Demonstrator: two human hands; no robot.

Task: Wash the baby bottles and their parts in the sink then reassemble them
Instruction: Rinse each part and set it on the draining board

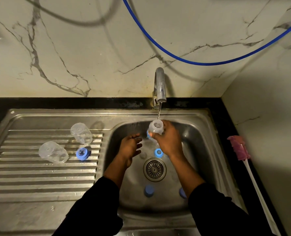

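Under the tap [160, 86], a clear bottle [155, 126] is gripped in the right hand [169, 140], its long axis roughly upright and its open end turned up to the thin stream. Just to its left, the left hand [131, 147] is held loose and unclenched over the sink [192, 133]. Blue rings [158, 152] are seen on the basin floor below both hands. Two more bottles [81, 133] lie on the draining board [39, 176], well left of the hands; a pink brush [240, 147] lies on the black bench [226, 125] to the right.

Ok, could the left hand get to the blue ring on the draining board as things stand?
Probably yes: the left hand is empty and open, and nothing lies between it and the blue ring.
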